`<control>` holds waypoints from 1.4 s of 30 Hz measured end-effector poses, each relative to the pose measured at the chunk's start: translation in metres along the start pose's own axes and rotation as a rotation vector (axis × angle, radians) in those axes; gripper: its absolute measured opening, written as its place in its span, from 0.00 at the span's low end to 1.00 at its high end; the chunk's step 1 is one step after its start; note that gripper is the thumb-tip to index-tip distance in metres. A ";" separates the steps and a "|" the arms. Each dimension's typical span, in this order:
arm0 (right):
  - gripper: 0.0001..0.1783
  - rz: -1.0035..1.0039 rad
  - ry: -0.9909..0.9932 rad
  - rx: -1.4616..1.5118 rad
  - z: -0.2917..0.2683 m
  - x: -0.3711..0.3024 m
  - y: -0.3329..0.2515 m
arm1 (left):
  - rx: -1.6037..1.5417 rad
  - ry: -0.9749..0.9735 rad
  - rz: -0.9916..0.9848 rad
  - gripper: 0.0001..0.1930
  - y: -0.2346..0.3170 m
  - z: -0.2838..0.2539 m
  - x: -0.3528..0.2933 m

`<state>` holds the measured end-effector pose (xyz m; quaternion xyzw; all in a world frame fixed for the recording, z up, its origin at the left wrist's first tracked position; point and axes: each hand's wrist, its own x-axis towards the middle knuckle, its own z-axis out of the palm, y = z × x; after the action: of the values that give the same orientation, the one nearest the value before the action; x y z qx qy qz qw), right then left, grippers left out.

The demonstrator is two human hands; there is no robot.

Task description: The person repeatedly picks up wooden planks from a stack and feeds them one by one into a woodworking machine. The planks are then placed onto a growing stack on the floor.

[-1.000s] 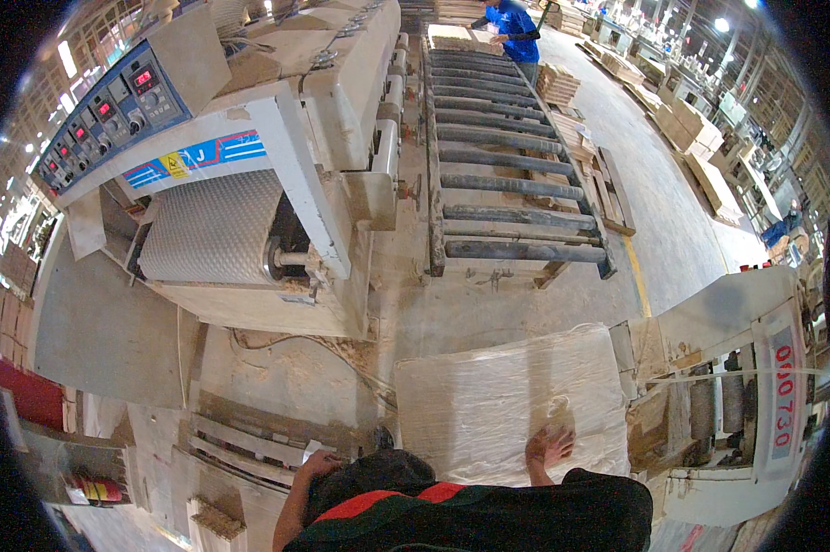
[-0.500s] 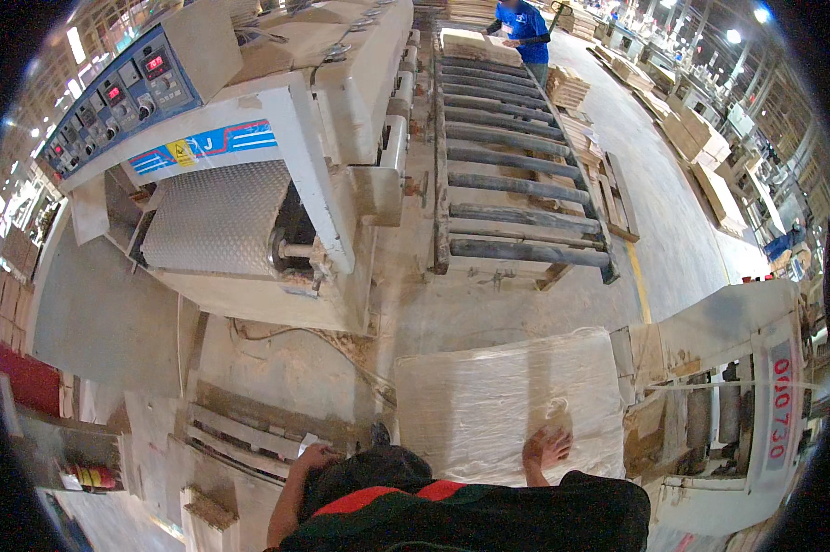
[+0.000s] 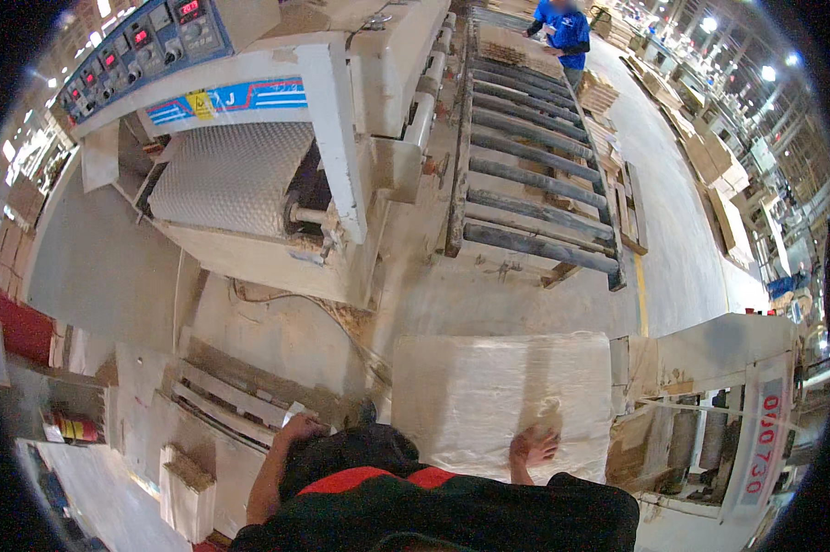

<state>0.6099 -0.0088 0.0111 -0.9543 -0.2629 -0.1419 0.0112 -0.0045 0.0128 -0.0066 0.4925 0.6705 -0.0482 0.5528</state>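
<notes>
My right hand (image 3: 534, 448) lies palm down with its fingers spread on a pale, plastic-looking cover with wrinkles. That cover forms the top of a block-like surface (image 3: 461, 391) in front of me. My left hand (image 3: 303, 428) is beside my left hip, its fingers curled round a small white piece (image 3: 293, 412) that looks like paper or cloth. What exactly it is cannot be made out. A slatted wooden pallet (image 3: 236, 397) lies just left of that hand.
A machine with a textured belt (image 3: 236, 175) and a control panel (image 3: 144, 55) stands ahead on the left. A roller conveyor (image 3: 535, 198) runs away from me, with people in blue shirts (image 3: 570, 35) at its far end. Another machine with rollers (image 3: 709, 442) is at my right.
The view has turned slightly, shifting the machine and conveyor rightward. A second blue-shirted person shows at the far end. My right hand stays on the pale surface and my left keeps the white piece.
</notes>
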 end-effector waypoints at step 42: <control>0.24 -0.612 -0.118 -0.104 0.026 -0.037 -0.005 | 0.012 0.261 0.209 0.15 -0.184 0.047 -0.046</control>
<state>0.5837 -0.0202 -0.0240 -0.8368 -0.5303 -0.0962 -0.0963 -0.1077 -0.1378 -0.0767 0.5649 0.6815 0.0700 0.4600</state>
